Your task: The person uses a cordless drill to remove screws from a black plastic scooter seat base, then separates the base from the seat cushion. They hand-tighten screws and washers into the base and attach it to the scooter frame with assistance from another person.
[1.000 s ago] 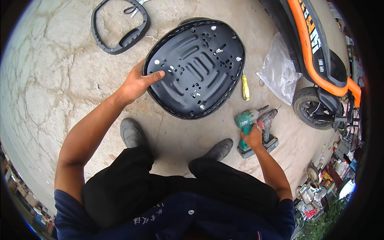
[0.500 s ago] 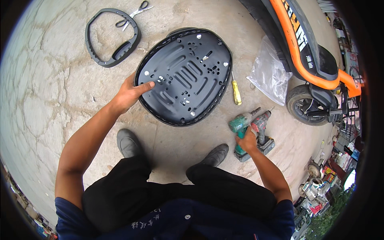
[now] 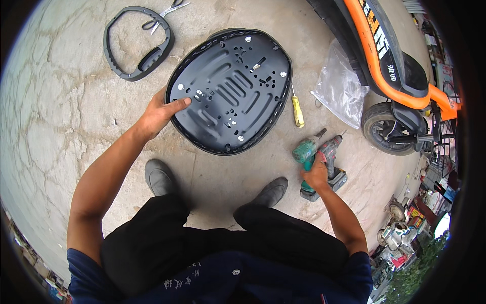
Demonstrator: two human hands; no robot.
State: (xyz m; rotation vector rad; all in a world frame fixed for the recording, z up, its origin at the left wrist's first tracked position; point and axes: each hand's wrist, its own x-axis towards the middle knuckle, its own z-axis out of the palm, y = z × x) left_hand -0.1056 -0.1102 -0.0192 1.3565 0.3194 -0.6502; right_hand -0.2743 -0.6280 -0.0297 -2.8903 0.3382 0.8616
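Observation:
A rounded black seat base (image 3: 230,93), its underside facing up with slots, holes and silver bolts, is in front of me. My left hand (image 3: 159,114) grips its left rim, thumb on top and fingers hidden beneath. To the right, my right hand (image 3: 316,175) is closed round the handle of a green cordless driver (image 3: 305,149), which has a dark battery at its foot. Right beside it is a red and grey cordless drill (image 3: 330,147), close against my fingers. A yellow-handled screwdriver (image 3: 297,112) lies between the seat base and the tools.
A black ring-shaped frame with a grip (image 3: 171,43) lies at the far left, with scissors (image 3: 154,23) touching it. A clear plastic bag (image 3: 341,91) lies near an orange and black scooter (image 3: 377,61) at the right. My shoes (image 3: 161,177) stand on cracked concrete.
The whole view has shifted slightly. My right hand and the green driver have moved a little to the right, closer to the red drill. The left hand keeps its hold.

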